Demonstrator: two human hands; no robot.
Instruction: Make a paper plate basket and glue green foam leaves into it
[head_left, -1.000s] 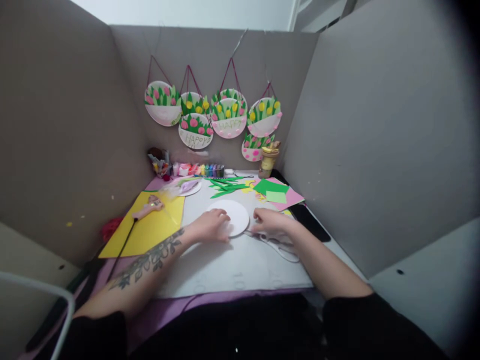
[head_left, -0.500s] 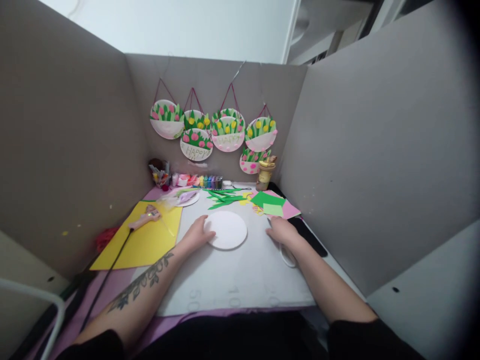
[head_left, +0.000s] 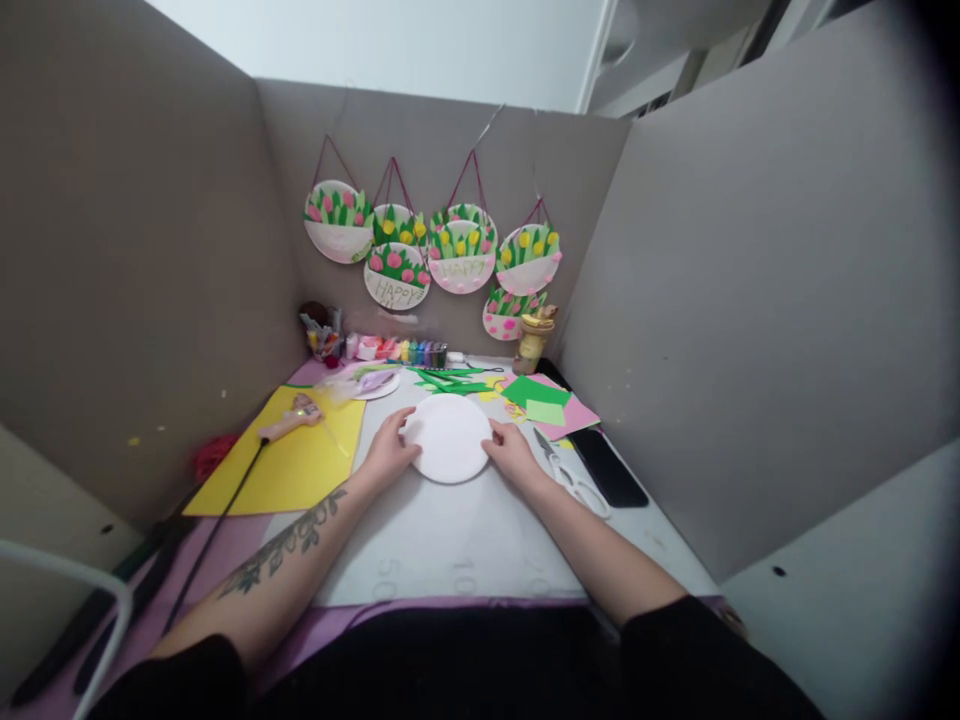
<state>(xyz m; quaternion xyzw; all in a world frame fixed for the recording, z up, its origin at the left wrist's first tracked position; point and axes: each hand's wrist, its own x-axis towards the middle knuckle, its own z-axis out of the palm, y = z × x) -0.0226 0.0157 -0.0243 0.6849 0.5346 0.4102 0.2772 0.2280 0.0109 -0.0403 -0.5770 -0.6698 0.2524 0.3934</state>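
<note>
A round white paper plate (head_left: pixel 451 440) is held between my two hands above the middle of the white work surface. My left hand (head_left: pixel 391 446) grips its left rim, thumb in front and fingers behind. On the opposite rim, my right hand (head_left: pixel 511 452) pinches the edge the same way. White-handled scissors (head_left: pixel 571 480) lie just right of my right hand, their blades pointing away from me. Beyond the plate are cut green paper leaves (head_left: pixel 452 380). Green and pink paper sheets (head_left: pixel 541 396) overlap at the back right.
A glue gun (head_left: pixel 292 418) rests on yellow paper (head_left: pixel 277 470) at the left, its black cord trailing toward me. At the right lies a black phone (head_left: pixel 609 468). Paint pots (head_left: pixel 405 350) line the back, below hanging decorated plates (head_left: pixel 462 256). Grey panels enclose three sides.
My right hand has let go of the scissors, leaving them on the table, and moved left to take the plate's right rim. My left hand keeps its hold; the plate looks tilted up more.
</note>
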